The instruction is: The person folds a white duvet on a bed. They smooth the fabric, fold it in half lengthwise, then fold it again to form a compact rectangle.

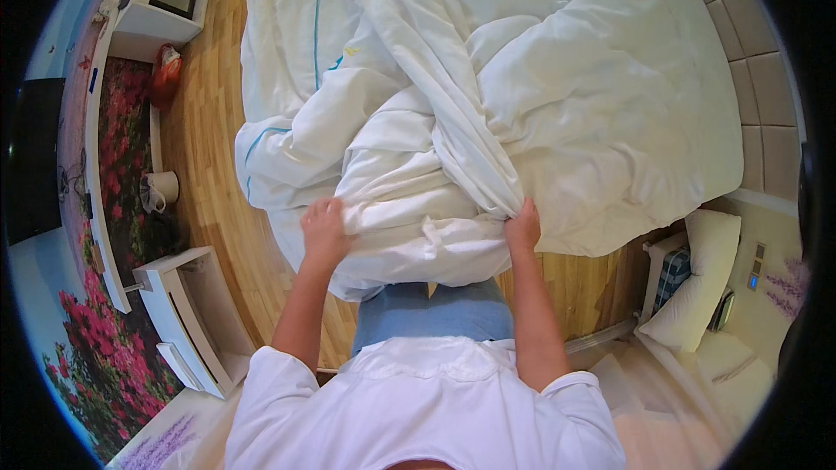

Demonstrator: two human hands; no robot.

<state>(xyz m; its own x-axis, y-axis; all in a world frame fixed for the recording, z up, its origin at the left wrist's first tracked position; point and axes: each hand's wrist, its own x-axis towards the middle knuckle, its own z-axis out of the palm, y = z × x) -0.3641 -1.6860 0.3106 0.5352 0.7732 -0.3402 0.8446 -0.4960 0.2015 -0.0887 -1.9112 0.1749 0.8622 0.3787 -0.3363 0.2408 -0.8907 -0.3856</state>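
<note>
Rumpled white bedding, a duvet with its cover (pixel 405 124), lies across the bed in front of me. My left hand (pixel 324 228) grips the near left part of the white fabric, its fingers curled over the edge. At the near right, my right hand (pixel 523 226) is closed on a gathered, twisted fold of the same fabric. Between my hands the cloth hangs in loose folds over the bed's near edge, with a small fabric tie (pixel 431 237) at the middle. Blue piping runs along the cover's left part.
A padded headboard (pixel 751 91) is at the right. A white pillow (pixel 702 281) stands by a nightstand at the lower right. Wooden floor (pixel 215 143) runs along the left, with a small bin (pixel 163 187), a red bag (pixel 166 77) and white open cabinets (pixel 196 320).
</note>
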